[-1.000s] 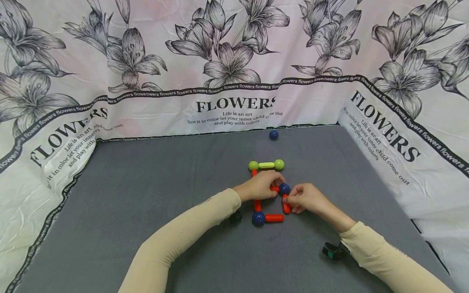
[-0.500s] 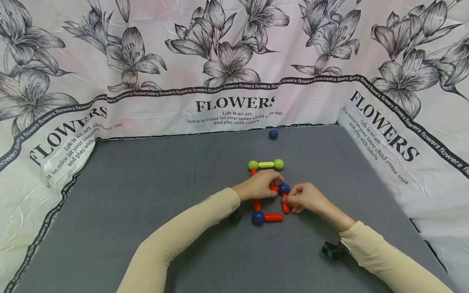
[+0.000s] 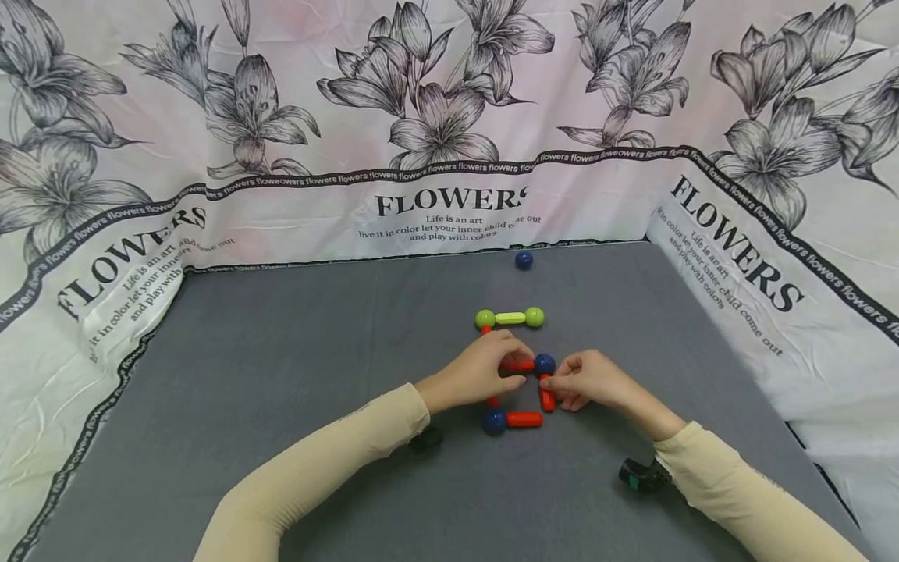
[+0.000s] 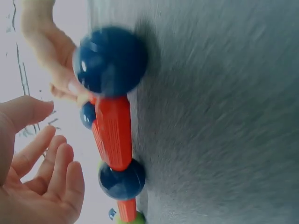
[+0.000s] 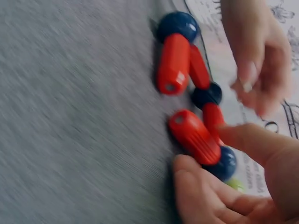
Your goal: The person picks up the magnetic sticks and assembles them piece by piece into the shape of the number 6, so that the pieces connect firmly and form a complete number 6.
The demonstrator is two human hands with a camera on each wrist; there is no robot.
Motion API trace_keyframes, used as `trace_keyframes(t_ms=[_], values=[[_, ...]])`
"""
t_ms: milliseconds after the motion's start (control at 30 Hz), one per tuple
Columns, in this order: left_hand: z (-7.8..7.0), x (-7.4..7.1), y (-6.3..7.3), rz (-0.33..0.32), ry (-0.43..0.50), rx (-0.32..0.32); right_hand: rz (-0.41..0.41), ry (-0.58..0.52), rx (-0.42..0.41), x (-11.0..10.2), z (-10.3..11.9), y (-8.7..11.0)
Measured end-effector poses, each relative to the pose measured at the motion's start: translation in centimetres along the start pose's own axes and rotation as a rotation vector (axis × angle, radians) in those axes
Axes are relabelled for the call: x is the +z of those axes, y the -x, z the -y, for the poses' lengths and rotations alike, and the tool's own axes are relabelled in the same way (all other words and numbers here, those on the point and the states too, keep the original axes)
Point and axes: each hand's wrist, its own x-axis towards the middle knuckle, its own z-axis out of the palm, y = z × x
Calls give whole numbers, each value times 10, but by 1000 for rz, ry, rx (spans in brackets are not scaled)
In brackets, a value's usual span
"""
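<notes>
A flat frame of red magnetic rods and blue balls lies on the grey tabletop. My right hand (image 3: 588,380) pinches the red rod (image 3: 547,396) at its right side, below a blue ball (image 3: 544,364). My left hand (image 3: 474,375) is over the frame's left side with thumb and fingers apart, holding nothing; it hides part of the frame. Another red rod (image 3: 518,365) runs from that ball toward the left hand. Nearest the person, a blue ball (image 3: 495,421) carries a red rod (image 3: 524,420) pointing right. In the right wrist view the pinched rod (image 5: 195,137) has a free end.
A light green rod (image 3: 509,318) with a green ball at each end joins the far side of the frame. One loose blue ball (image 3: 524,260) sits near the back edge. Flower-print cloth (image 3: 449,211) surrounds the grey tabletop (image 3: 316,328).
My left hand has drawn back left and toward the person, off the upper red rod and blue ball, and its fingers have spread. The right hand stays at its rod.
</notes>
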Motion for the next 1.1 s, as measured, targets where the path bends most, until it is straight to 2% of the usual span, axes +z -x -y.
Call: trace_keyframes(t_ms=[200, 333, 400, 500, 633, 700, 800, 900, 1100], values=[[-7, 7, 28, -59, 18, -51, 106, 133, -44, -30, 5, -4], [-10, 15, 43, -42, -14, -81, 110, 196, -101, -60, 11, -15], [-11, 20, 48, -21, -36, -86, 73, 192, -116, -74, 11, -25], [-10, 27, 51, 2, -65, -94, -48, 165, -134, -88, 13, -46], [-9, 30, 53, 3, -86, -92, -228, 160, -197, -96, 17, -79], [-8, 31, 54, -3, -92, -84, -280, 173, -243, -98, 19, -97], [-7, 31, 54, -5, -105, -73, -315, 207, -289, -100, 24, -120], [-5, 31, 54, -7, -120, -61, -312, 221, -315, -102, 32, -140], [-3, 31, 55, -10, -140, -58, -294, 203, -310, -100, 45, -166]])
